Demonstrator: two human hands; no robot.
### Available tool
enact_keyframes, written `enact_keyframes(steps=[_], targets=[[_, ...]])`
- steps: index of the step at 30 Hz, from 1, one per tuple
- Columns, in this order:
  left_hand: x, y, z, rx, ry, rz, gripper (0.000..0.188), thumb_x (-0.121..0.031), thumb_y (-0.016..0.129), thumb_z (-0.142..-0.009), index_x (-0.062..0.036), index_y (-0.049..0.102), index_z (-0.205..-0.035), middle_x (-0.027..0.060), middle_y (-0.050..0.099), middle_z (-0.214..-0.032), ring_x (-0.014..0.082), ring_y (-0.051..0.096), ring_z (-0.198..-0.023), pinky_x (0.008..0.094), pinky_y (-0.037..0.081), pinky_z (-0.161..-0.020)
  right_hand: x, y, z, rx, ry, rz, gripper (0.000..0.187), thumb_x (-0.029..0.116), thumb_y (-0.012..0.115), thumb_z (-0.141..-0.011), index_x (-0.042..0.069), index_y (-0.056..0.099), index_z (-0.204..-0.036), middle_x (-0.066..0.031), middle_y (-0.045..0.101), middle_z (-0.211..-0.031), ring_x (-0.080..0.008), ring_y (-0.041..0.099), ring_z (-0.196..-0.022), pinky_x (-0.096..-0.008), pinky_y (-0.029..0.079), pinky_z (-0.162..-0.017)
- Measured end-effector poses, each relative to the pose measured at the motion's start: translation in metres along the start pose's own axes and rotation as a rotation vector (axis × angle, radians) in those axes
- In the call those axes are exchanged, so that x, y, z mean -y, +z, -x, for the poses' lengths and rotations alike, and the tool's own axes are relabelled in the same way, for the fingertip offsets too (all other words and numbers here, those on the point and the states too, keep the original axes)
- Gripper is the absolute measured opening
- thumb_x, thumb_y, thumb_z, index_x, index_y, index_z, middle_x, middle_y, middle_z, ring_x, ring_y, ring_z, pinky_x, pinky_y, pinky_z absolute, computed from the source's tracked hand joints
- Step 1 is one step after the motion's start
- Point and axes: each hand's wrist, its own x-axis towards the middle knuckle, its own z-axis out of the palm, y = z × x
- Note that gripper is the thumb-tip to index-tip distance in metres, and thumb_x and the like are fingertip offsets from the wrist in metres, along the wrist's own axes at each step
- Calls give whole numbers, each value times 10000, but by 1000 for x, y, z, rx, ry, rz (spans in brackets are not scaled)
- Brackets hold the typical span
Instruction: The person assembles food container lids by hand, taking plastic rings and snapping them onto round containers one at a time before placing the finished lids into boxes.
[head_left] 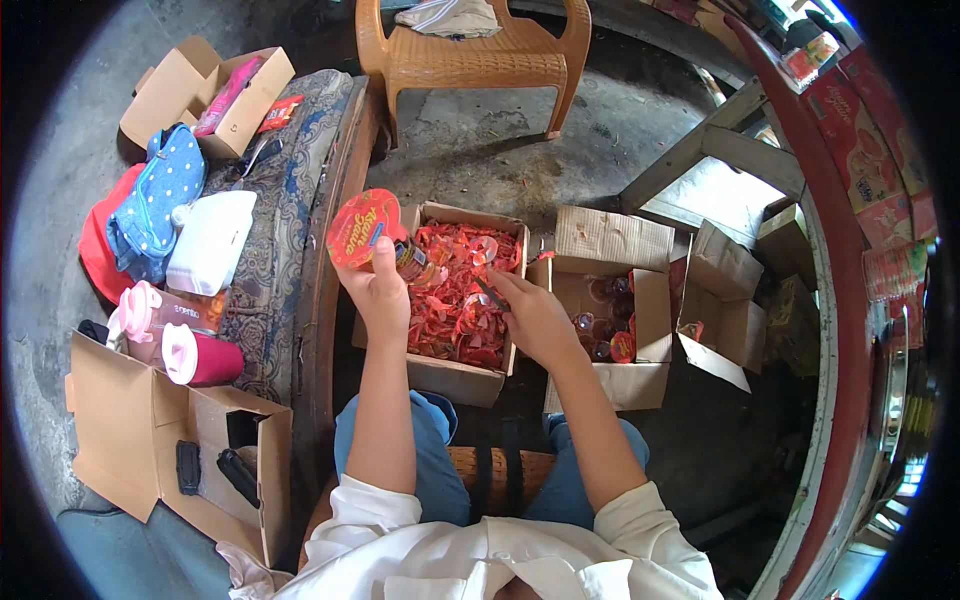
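My left hand (378, 290) is closed around a plastic tub with a round red lid (365, 228), tipped so the lid faces up and left. The tub's see-through side (415, 262) shows to the right of my fingers. My right hand (535, 315) pinches a thin dark blade-like tool (490, 293), its exact kind too small to tell. Both hands are above an open cardboard box (455, 375) full of crumpled red wrapper scraps (450, 328). The tool points toward the scraps, apart from the tub.
Right of the scrap box stands an open carton (650, 320) with several tubs inside. Another open carton (735, 275) is beyond it. A patterned bench (290, 200) at left bears a blue dotted pouch (160, 205) and a pink tumbler (205, 358). A brown chair (475, 60) stands ahead.
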Motion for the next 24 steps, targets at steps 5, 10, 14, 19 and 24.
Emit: enact_keyframes(steps=[5, 10, 14, 19, 24], targets=[[-2, 3, 1, 31, -16, 50, 377, -126, 564, -857, -1, 419, -1182, 86, 537, -1108, 155, 529, -999, 301, 391, -911, -4, 8, -5, 107, -20, 57, 698, -85, 573, -638, 107, 416, -1291, -129, 297, -1411, -364, 616, -821, -427, 518, -658], [8, 1, 1, 90, -49, 133, 402, -124, 568, -853, -2, 406, -1200, 90, 533, -1125, 158, 534, -1006, 306, 393, -919, -2, 10, -7, 133, -26, 65, 808, -85, 567, -637, 169, 320, -1363, -96, 182, -1469, -369, 615, -719, -439, 505, -582], [8, 3, 2, 165, -68, 221, 552, -113, 617, -826, -16, 317, -1279, 93, 493, -1176, 158, 531, -1022, 306, 404, -924, 2, 6, -9, 131, 0, 71, 870, -86, 549, -654, 190, 212, -1407, -79, 180, -1473, -366, 611, -696, -437, 499, -566], [-4, 12, 9, 261, -148, 254, 765, -33, 703, -743, -36, 220, -1336, 101, 456, -1201, 160, 522, -1043, 297, 437, -905, 0, 8, -7, 137, -14, 101, 867, -83, 539, -667, 132, 159, -1416, -86, 256, -1443, -348, 615, -726, -432, 507, -583], [-2, 7, 8, 278, -156, 203, 794, -1, 716, -705, -40, 225, -1328, 101, 464, -1173, 161, 521, -1043, 297, 445, -900, -6, 12, -7, 154, -96, 107, 782, -75, 540, -677, 66, 226, -1379, -116, 336, -1383, -336, 616, -781, -425, 518, -623]])
